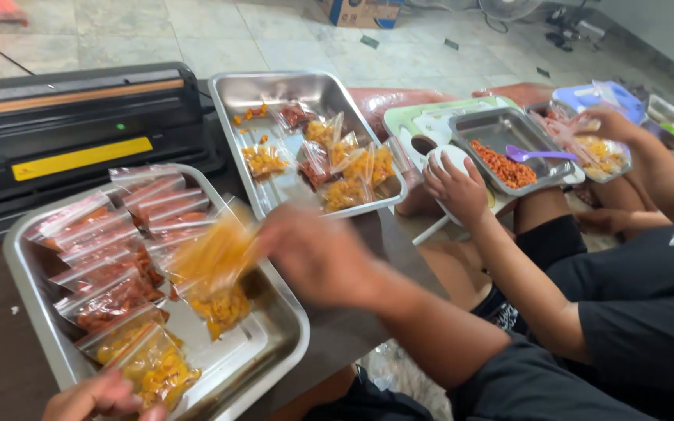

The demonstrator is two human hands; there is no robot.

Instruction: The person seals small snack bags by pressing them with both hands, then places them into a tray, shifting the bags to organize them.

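Note:
My right hand (315,254), blurred by motion, grips a clear zip bag of yellow snack pieces (214,269) and holds it over the near steel tray (281,337). That tray holds several filled bags in rows, reddish ones (107,269) at the back and yellow ones (154,366) at the front. My left hand (97,398) rests at the tray's near rim, beside the front yellow bag, with its fingers loosely apart and nothing in them.
A second steel tray (237,87) behind holds several small snack bags. A black vacuum sealer (72,125) stands at the left. On my right a seated person's hands (457,187) work by a tray of orange snack (509,168) with a purple spoon (536,155).

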